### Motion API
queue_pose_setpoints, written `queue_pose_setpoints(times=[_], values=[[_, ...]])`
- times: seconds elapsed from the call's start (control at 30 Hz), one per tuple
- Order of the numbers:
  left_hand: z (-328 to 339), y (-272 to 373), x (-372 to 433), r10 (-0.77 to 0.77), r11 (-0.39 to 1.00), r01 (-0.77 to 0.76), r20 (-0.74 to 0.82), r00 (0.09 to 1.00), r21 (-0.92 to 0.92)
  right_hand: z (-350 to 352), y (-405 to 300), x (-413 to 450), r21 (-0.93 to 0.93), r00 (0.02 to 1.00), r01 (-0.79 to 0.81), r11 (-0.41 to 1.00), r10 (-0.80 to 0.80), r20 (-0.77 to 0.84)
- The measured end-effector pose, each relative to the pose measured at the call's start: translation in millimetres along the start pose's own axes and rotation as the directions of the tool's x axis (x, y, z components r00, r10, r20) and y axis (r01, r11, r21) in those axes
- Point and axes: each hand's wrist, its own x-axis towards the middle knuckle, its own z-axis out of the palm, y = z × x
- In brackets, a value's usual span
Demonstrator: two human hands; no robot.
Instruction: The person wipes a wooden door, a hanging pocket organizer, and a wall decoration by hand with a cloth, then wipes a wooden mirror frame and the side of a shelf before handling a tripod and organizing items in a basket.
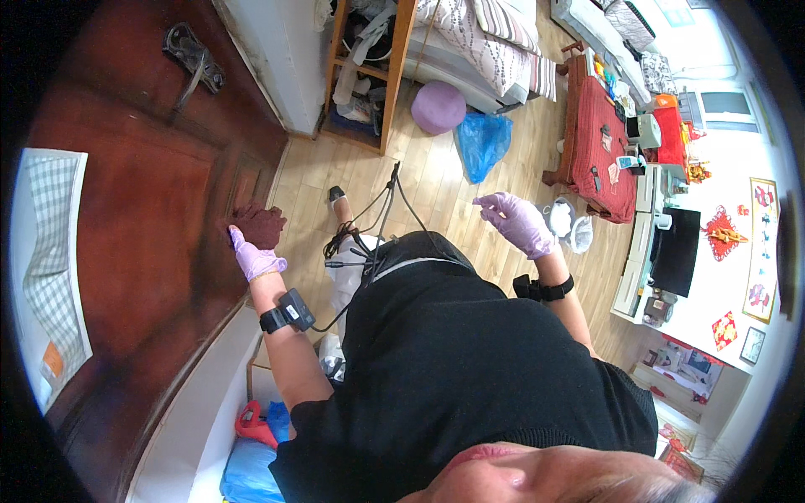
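Note:
My left hand, in a thin lilac glove, holds a crumpled dark red-brown cloth. The cloth lies at the edge of a reddish-brown wooden door, and I cannot tell how firmly it presses there. Higher on the door is a dark metal lever handle on its plate. My right hand, gloved the same way, hovers above the wood-plank floor. Its fingers are bent and apart, with nothing between them.
Dark cables hang before my waist. Ahead are a wooden shelf rack, a purple round stool and a blue plastic bag. A red-covered table and lined bins stand to the right. Blue bags lie lower left.

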Motion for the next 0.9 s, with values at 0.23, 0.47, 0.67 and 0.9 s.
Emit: queue_pose_setpoints(times=[0.23,0.47,0.67,0.9], values=[[11.2,-4.2,3.1,-0.059,0.998,0.061,0.104,0.993,-0.016,-3.2,2.2,-0.5,-0.061,0.993,-0.054,0.997,0.060,0.103],[10.2,-27.5,34.9,0.033,0.997,-0.024,0.131,0.991,-0.067,-8.0,3.8,6.3,-0.114,0.981,-0.051,0.992,0.071,0.178],[10.6,-32.3,35.6,-0.050,0.992,0.059,0.081,0.995,-0.115,-23.8,-12.9,28.8,-0.206,0.968,-0.063,0.977,0.110,0.223],[-1.0,-31.4,53.6,-0.060,0.984,0.073,0.085,0.995,-0.161,-35.1,-26.2,57.1,-0.234,0.967,0.005,0.972,0.055,0.249]])
